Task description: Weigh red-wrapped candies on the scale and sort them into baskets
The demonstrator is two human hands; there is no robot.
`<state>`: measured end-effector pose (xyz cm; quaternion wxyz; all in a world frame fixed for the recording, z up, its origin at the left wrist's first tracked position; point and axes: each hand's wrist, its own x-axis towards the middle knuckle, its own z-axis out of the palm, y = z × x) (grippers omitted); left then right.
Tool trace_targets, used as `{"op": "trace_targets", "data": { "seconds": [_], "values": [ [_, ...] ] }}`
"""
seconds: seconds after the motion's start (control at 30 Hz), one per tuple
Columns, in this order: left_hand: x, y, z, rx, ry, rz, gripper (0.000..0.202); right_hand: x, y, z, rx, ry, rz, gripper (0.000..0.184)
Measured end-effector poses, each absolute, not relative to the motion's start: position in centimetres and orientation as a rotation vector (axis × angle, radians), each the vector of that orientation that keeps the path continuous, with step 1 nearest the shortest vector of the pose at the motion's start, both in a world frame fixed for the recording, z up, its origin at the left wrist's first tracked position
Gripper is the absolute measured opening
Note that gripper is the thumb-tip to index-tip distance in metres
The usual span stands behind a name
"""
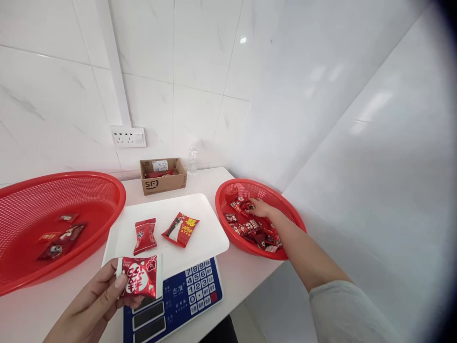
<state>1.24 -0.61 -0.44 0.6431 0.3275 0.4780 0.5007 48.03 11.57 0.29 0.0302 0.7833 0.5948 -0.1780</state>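
My left hand (93,305) pinches a red and white candy packet (140,277) above the near edge of a blue scale (178,300). Two more red packets (145,235) (181,229) lie on the scale's white tray (210,238). My right hand (260,207) reaches into the red mesh basket on the right (228,228), its fingers curled among several small red candy packets (250,227). What those fingers hold is hidden.
A larger red basket (107,188) at the left holds a few packets (60,238). A small cardboard box (163,175) and a clear bottle (193,159) stand at the back by the tiled wall. A wall socket (128,137) is above.
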Motion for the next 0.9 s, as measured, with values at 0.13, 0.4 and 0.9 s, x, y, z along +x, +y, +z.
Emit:
{"op": "trace_targets", "data": {
  "seconds": [0.13, 0.4, 0.9],
  "values": [
    [1.2, -1.0, 0.1, 0.783, 1.081, 1.065, 0.042, 47.6, 11.9, -0.4, 2.33, 1.748, -0.533, 0.037],
    [1.0, -0.7, 0.4, 0.812, 1.086, 1.054, 0.046, 46.7, 11.8, 0.9, 2.036, 1.704, -0.621, 0.03],
    [1.4, -1.1, 1.7, 0.847, 1.111, 1.031, 0.038, 43.8, 12.9, -1.0, 2.125, 1.942, -0.347, 0.034]
  ]
}}
